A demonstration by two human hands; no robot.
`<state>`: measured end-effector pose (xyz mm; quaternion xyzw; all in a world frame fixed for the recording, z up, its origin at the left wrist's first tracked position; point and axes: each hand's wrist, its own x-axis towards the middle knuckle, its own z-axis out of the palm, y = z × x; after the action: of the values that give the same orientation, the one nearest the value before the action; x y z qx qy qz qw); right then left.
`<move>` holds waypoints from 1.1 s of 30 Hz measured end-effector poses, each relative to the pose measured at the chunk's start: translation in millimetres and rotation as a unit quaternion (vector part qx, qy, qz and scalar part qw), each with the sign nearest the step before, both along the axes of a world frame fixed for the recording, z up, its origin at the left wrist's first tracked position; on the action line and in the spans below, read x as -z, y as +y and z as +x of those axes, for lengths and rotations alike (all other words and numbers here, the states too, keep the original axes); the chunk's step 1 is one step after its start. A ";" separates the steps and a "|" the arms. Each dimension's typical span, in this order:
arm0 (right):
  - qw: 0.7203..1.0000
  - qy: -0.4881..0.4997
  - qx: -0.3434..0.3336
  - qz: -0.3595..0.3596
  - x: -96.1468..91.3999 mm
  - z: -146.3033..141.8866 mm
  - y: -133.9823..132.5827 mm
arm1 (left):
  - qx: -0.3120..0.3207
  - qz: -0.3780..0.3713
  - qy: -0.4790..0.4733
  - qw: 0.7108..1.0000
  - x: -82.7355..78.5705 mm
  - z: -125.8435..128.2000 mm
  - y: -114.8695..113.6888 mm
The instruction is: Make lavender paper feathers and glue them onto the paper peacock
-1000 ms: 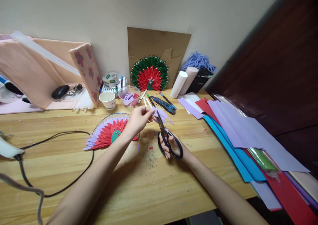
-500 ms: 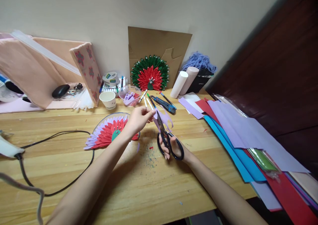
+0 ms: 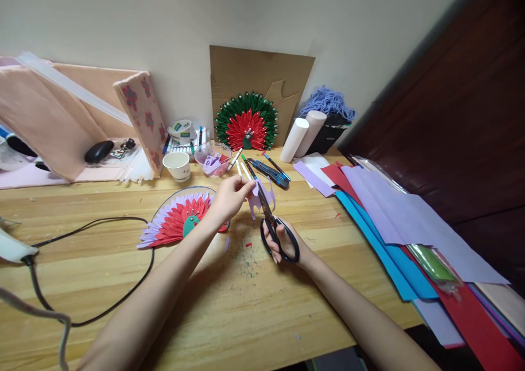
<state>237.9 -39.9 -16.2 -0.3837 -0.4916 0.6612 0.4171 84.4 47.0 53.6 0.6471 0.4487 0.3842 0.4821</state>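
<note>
Between its thumb and fingers, my left hand [image 3: 230, 197] pinches a small cut piece of purple paper [image 3: 255, 202]. My right hand [image 3: 283, 241] has its fingers through the black handles of a pair of scissors [image 3: 268, 213], whose blades point up and lie against the purple paper. Under and behind my left forearm lies a fan-shaped craft [image 3: 172, 218] with purple and red petals and a green body, partly covered by the arm. Small scraps, one of them red [image 3: 248, 245], are on the table below my hands.
A clear bowl of paper pieces [image 3: 213, 160], a paper cup [image 3: 177, 166], pens and a blue-black utility knife [image 3: 269, 173] stand or lie behind. A green-red fan craft [image 3: 246, 125] leans on cardboard [image 3: 262, 65]. Coloured sheets [image 3: 385, 212] cover the right side; a cable [image 3: 102, 312] loops left.
The purple paper has turned and swung slightly left and down around the blades. The scissors' handles have come closer together. My left hand has hardly moved.
</note>
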 end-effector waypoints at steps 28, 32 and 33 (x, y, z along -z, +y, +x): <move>1.000 -0.008 -0.004 0.000 -3.6 -1.1 -2.7 | 0.074 -0.023 0.023 0.997 -4.1 -1.9 -0.7; 0.997 -0.061 0.022 0.039 -5.7 -0.3 -3.2 | 0.072 -0.030 0.024 0.997 -5.2 -1.7 -0.8; 0.995 -0.080 0.028 0.050 -6.6 0.9 -3.1 | 0.070 -0.030 0.025 0.997 -5.1 -2.1 -0.5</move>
<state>238.8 -43.0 -9.6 -0.4274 -0.5447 0.5912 0.4137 82.3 46.5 58.7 0.6714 0.4255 0.3201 0.5155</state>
